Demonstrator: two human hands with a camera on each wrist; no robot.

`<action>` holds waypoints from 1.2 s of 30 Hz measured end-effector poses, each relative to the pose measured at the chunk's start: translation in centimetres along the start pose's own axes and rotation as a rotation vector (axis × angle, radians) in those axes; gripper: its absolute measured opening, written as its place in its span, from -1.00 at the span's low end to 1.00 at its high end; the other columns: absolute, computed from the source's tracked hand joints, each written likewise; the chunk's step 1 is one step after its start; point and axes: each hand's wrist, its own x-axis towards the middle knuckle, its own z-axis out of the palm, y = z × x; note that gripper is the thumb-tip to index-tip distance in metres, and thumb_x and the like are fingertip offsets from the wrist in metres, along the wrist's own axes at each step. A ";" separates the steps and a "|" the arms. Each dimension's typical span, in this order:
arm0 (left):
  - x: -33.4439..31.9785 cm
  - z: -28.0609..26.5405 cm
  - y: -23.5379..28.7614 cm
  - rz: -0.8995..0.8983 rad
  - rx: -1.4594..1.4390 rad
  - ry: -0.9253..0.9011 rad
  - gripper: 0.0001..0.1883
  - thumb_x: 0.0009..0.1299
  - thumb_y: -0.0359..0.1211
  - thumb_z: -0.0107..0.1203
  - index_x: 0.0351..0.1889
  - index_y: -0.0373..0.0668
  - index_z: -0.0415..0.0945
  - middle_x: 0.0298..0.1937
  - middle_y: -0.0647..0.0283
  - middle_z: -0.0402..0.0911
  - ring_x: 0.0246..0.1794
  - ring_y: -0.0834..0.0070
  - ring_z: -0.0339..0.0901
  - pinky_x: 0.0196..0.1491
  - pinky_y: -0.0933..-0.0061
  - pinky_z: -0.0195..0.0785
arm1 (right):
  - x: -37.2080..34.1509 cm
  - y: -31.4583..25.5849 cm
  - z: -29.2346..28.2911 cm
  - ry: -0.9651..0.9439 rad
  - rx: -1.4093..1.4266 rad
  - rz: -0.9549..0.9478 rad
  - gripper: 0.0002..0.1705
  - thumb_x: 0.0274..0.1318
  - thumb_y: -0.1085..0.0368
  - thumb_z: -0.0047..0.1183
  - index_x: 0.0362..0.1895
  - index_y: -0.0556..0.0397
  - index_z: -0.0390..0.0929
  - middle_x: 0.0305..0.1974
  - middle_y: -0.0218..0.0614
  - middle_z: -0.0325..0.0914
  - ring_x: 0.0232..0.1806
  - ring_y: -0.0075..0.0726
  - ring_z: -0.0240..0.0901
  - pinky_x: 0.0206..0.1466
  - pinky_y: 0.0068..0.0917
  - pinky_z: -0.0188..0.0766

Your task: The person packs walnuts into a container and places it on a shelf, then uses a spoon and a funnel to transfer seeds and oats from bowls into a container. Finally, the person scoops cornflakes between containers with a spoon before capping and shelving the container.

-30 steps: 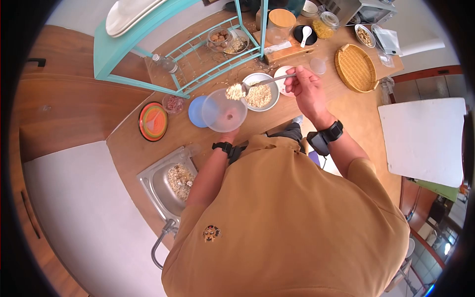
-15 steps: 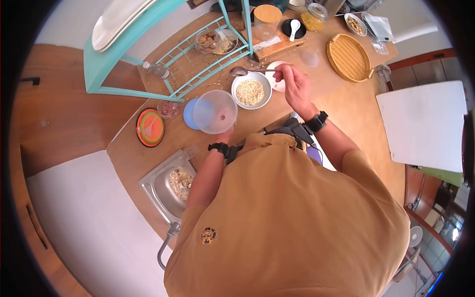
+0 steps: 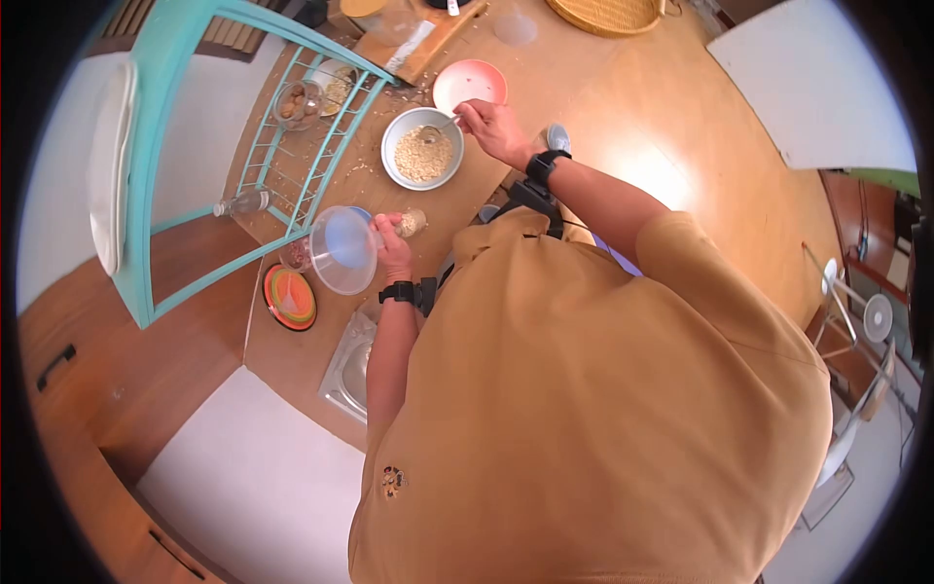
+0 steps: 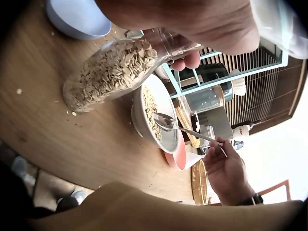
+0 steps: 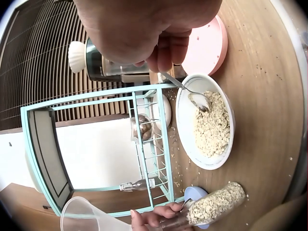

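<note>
My left hand [image 3: 392,248] grips the neck of a clear glass bottle [image 4: 115,72], which is well filled with rolled oats and tilted over the table. A translucent funnel [image 3: 331,274] sits at the bottle's mouth, its wide end facing up and left in the head view. My right hand [image 3: 496,131] pinches the handle of a metal spoon [image 5: 199,102]. The spoon's bowl dips into the oats [image 5: 211,132] inside a white bowl [image 5: 188,139]. Behind the funnel in the head view is a blue bowl [image 4: 79,21].
A pink plate [image 3: 470,86] lies beside the white bowl. The turquoise rack [image 3: 326,185] stands along the table's far side, holding a jar of brown nuts [image 3: 297,102] and a small bottle [image 3: 243,202]. Orange-rimmed plates [image 3: 290,297] lie near the sink [image 3: 348,375]. Loose oats are scattered about.
The oats heaped on the spoon over the funnel are gone from it. My right hand has brought the spoon back into the white bowl. The funnel and bottle now tilt more, and the head view has turned.
</note>
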 end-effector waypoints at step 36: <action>-6.5 -8.9 0.6 -0.345 -0.018 0.334 -0.81 0.41 -0.26 0.04 -0.27 -0.20 0.46 -0.39 0.40 0.46 -0.41 0.67 0.38 -0.35 0.57 0.28 | -3.9 -3.1 -2.0 -0.343 -0.111 0.186 -0.78 0.13 0.28 -0.01 -0.33 0.20 0.57 -0.52 -0.36 0.53 -0.52 -0.56 0.41 -0.46 -0.59 0.36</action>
